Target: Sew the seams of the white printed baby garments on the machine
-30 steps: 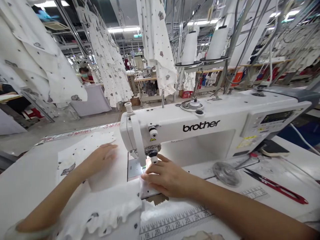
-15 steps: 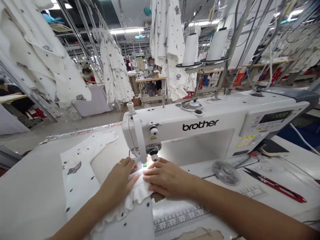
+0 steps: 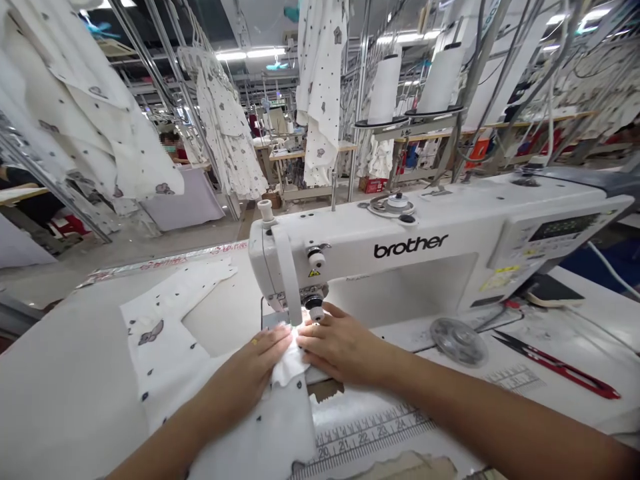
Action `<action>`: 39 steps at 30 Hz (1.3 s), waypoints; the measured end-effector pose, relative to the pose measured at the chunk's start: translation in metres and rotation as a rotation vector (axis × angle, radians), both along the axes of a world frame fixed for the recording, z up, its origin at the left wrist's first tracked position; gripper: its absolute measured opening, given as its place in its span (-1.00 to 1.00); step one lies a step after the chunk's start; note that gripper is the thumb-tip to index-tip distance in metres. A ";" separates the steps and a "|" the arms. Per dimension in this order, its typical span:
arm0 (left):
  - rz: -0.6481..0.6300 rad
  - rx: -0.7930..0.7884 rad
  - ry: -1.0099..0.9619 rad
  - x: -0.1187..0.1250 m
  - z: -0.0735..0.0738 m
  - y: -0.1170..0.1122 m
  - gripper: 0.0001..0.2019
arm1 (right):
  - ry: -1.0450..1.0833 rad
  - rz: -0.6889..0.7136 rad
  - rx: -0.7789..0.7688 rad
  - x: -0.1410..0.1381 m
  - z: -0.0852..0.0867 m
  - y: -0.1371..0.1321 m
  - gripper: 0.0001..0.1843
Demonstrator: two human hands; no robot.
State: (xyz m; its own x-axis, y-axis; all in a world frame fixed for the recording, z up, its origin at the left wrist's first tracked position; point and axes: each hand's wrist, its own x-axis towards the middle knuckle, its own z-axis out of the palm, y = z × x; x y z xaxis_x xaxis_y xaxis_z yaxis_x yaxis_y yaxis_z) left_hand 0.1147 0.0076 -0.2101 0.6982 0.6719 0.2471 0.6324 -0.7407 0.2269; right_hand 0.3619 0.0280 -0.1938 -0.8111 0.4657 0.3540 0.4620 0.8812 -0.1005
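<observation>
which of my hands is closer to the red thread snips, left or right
Right. Your right hand is at the sewing machine's head, to the left of the red thread snips; your left hand is farther left, on the white printed fabric.

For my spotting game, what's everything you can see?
sewing machine: one, white, centre
table: one, white, beneath machine
cloth: number unclear, white with dark print, on table
thread cones: two, white, behind machine
snips: one, red-and-black, table's right side
clear disc: one, transparent, left of snips
ruler markings: two stretches, grey, on table
hanging garments: many, white, background
box: one, red, background
lights: several, white, overhead
left hand: one, bare, on cloth
right hand: one, bare, beside left hand
</observation>
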 end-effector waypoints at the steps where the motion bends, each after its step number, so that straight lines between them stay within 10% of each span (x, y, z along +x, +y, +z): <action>1: -0.002 0.002 -0.002 0.000 0.000 0.003 -0.39 | 0.005 -0.014 0.005 0.000 -0.001 0.001 -0.79; 39: -0.083 0.190 0.177 0.002 0.007 0.016 -0.36 | -0.053 -0.063 -0.009 0.012 -0.002 0.008 -0.75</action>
